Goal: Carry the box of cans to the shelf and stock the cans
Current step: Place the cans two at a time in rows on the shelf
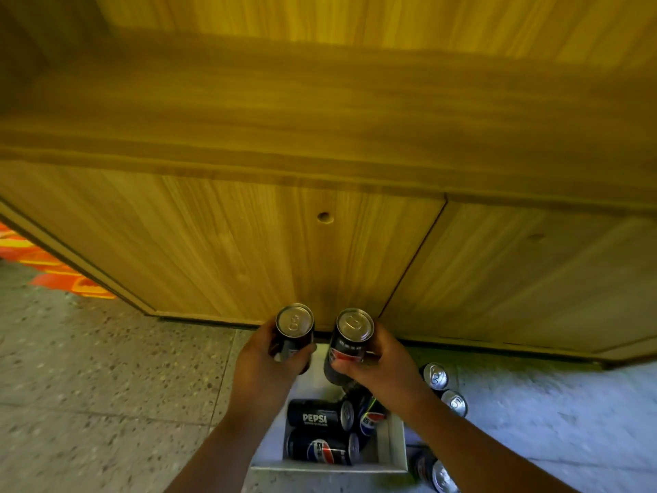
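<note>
Head view. Box [394, 443]: set down on the floor [106, 368] below the shelf [320, 112]; we judge the carry done. Left grip [265, 364]: closed round one upright can [294, 329]. Right grip [380, 368]: closed round a second can [350, 341]. Shelf: no cans visible. Remaining: several cans in the box, loose cans [444, 389] beside it. Stocking barely begun.

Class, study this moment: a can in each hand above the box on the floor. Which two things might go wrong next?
1. The left hand and right hand each grip one can; either might slip and fall onto the cans in the white box.
2. Loose cans stand on the floor right of the box, easily kicked.
</note>
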`<act>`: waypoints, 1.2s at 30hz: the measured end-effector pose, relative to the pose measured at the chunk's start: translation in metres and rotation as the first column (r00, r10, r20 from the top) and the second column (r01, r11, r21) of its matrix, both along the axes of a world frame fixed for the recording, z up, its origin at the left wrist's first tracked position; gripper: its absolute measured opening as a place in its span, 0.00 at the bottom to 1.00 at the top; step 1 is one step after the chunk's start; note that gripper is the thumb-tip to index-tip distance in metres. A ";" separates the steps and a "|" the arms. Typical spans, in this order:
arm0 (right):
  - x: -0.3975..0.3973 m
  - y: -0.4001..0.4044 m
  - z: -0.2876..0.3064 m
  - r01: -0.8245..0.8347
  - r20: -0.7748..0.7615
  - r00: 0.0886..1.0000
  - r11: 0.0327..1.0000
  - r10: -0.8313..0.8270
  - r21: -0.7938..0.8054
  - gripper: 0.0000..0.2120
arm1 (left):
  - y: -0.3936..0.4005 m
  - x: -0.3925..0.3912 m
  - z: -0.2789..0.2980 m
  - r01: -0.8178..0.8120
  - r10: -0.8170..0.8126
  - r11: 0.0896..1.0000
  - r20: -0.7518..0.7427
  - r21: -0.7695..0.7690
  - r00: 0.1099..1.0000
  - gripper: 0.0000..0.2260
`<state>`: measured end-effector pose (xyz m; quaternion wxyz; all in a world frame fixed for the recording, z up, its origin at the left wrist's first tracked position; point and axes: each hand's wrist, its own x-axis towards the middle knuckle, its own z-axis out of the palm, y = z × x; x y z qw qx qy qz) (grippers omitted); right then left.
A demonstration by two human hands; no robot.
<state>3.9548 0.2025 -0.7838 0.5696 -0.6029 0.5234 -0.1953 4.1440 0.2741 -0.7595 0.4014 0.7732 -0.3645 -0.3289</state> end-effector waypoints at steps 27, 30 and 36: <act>-0.046 -0.005 0.759 0.100 0.170 0.983 0.972 -0.065 -0.210 0.32 | -0.018 -0.032 0.760 0.072 -0.111 0.949 -0.111 -0.306 0.988 0.25; -0.047 -0.020 0.799 0.078 0.153 0.987 0.967 -0.041 -0.244 0.30 | -0.031 -0.035 0.802 0.129 -0.147 0.939 -0.033 -0.317 0.989 0.25; -0.046 -0.055 0.838 0.044 0.214 0.977 0.959 0.017 -0.279 0.30 | -0.063 -0.044 0.832 0.108 -0.116 0.925 0.000 -0.365 0.993 0.26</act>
